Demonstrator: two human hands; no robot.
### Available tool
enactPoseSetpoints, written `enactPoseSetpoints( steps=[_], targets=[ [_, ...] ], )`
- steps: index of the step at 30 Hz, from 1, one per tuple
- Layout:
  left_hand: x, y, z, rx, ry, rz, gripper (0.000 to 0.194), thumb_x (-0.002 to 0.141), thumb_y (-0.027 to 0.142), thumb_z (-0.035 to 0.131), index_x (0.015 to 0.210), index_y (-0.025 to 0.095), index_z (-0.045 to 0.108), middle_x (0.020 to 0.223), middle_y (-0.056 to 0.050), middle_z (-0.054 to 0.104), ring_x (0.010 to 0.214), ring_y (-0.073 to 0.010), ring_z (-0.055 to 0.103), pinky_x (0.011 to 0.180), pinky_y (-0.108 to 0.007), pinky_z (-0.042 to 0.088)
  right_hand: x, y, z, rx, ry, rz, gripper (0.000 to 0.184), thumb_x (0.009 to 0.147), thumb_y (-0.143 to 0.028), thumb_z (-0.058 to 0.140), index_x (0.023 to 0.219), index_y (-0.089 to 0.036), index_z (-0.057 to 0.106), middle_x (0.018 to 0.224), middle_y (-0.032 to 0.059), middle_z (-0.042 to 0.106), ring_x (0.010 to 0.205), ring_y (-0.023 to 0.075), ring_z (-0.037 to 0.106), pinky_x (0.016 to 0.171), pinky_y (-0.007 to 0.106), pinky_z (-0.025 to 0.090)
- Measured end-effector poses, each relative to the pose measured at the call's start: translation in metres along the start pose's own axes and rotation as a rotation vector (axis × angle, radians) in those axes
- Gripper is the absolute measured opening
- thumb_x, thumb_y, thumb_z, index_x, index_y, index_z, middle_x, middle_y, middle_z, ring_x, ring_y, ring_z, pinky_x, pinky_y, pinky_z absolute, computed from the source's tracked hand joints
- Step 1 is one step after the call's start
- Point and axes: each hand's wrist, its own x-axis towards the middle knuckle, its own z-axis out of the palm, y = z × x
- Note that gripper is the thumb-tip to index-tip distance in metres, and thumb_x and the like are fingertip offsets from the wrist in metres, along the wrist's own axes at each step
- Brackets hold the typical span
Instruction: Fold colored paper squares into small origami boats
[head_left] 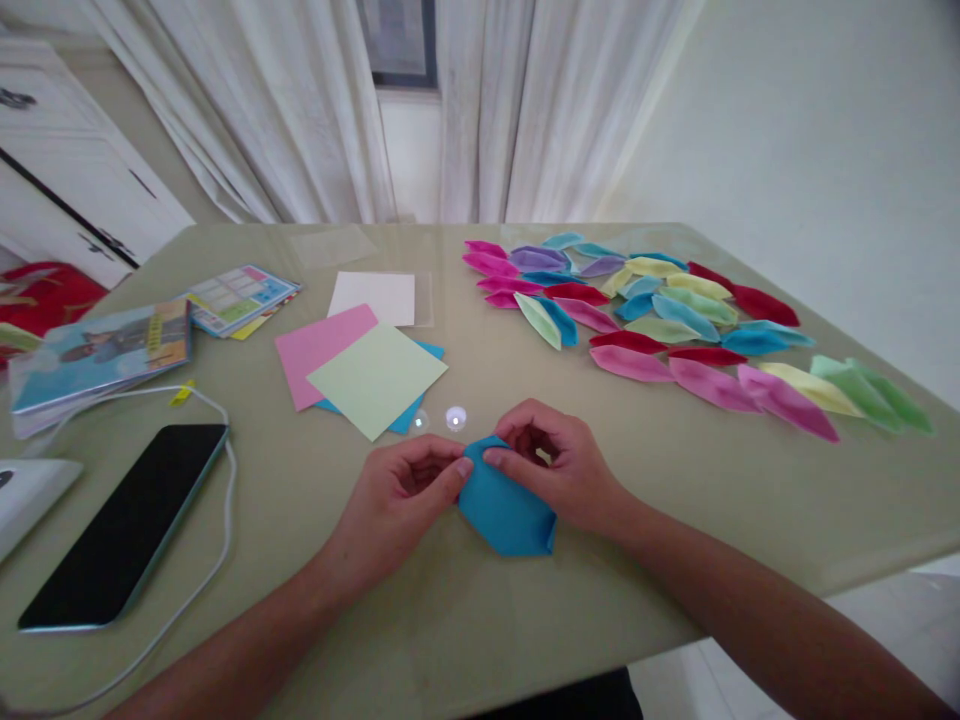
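Observation:
Between my two hands is a sheet of blue origami paper, folded at its corners into a several-sided shape. My left hand pinches its upper left edge between thumb and fingers. At the top edge, my right hand grips the paper with the thumb on the near face and the fingers curled behind. Just beyond my hands lie loose square sheets: a pale green sheet on top, a pink sheet and a blue one partly covered beneath.
Many folded paper petals in several colours spread over the right back of the table. A white stack of paper lies behind the coloured sheets. On the left are a phone, a white cable and booklets.

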Motion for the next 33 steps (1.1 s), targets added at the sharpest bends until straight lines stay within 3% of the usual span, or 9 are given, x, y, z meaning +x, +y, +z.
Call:
enactPoseSetpoints(
  steps=[4, 11, 15, 22, 28, 31, 33],
  targets=[
    [0.001, 0.001, 0.001, -0.044, 0.0, -0.051, 0.022, 0.084, 0.04, 0.084, 0.088, 0.018, 0.082, 0.075, -0.003, 0.077, 0.066, -0.0143, 0.068, 0.061, -0.022, 0.055, 0.001, 0.0, -0.001, -0.113, -0.012, -0.21, 0.002, 0.094, -0.019, 0.074, 0.096, -0.02, 0.072, 0.088, 0.0014, 0.064, 0.066, 0.0108, 0.053, 0.057, 0.024, 0.044],
    [0.001, -0.006, -0.001, -0.14, -0.006, -0.115, 0.025, 0.087, 0.045, 0.082, 0.089, 0.019, 0.081, 0.076, -0.002, 0.074, 0.067, -0.0132, 0.064, 0.064, -0.022, 0.053, 0.004, 0.002, -0.01, -0.236, -0.078, -0.444, 0.014, 0.099, -0.015, 0.066, 0.106, -0.022, 0.075, 0.097, 0.0064, 0.069, 0.084, 0.0162, 0.065, 0.07, 0.027, 0.054],
    [0.001, -0.008, -0.001, -0.184, -0.024, -0.138, 0.027, 0.086, 0.046, 0.083, 0.09, 0.019, 0.08, 0.079, -0.003, 0.074, 0.072, -0.0139, 0.064, 0.067, -0.023, 0.053, 0.004, 0.003, -0.014, -0.294, -0.135, -0.539, 0.024, 0.1, -0.01, 0.062, 0.115, -0.023, 0.076, 0.1, 0.0068, 0.068, 0.087, 0.0151, 0.066, 0.073, 0.025, 0.054],
    [0.001, -0.006, 0.0, -0.209, -0.039, -0.14, 0.03, 0.088, 0.049, 0.08, 0.093, 0.02, 0.08, 0.081, -0.003, 0.075, 0.074, -0.0144, 0.065, 0.072, -0.025, 0.055, 0.006, 0.004, -0.02, -0.357, -0.172, -0.594, 0.026, 0.103, -0.015, 0.061, 0.121, -0.025, 0.076, 0.105, 0.0075, 0.069, 0.09, 0.0158, 0.067, 0.076, 0.027, 0.056],
    [0.002, -0.007, -0.001, -0.122, -0.021, -0.099, 0.029, 0.087, 0.047, 0.082, 0.09, 0.018, 0.08, 0.078, -0.002, 0.073, 0.069, -0.0135, 0.062, 0.064, -0.023, 0.05, 0.006, 0.0, -0.021, -0.441, -0.222, -0.653, 0.027, 0.1, -0.015, 0.061, 0.121, -0.024, 0.075, 0.104, 0.0093, 0.071, 0.088, 0.0173, 0.067, 0.076, 0.03, 0.057],
    [0.003, -0.005, -0.001, -0.064, -0.002, -0.056, 0.026, 0.088, 0.045, 0.081, 0.089, 0.019, 0.08, 0.077, -0.002, 0.072, 0.068, -0.0129, 0.059, 0.062, -0.023, 0.048, 0.005, -0.006, -0.018, -0.362, -0.2, -0.584, 0.021, 0.097, -0.019, 0.067, 0.116, -0.023, 0.076, 0.102, 0.0096, 0.072, 0.086, 0.0183, 0.068, 0.075, 0.031, 0.058],
    [0.002, -0.003, -0.001, -0.027, 0.007, -0.024, 0.024, 0.089, 0.043, 0.081, 0.088, 0.019, 0.081, 0.076, -0.001, 0.072, 0.068, -0.0131, 0.059, 0.061, -0.022, 0.048, 0.004, -0.009, -0.015, -0.249, -0.173, -0.448, 0.013, 0.097, -0.021, 0.07, 0.108, -0.021, 0.076, 0.098, 0.0085, 0.073, 0.084, 0.0177, 0.068, 0.075, 0.029, 0.058]
  ],
)
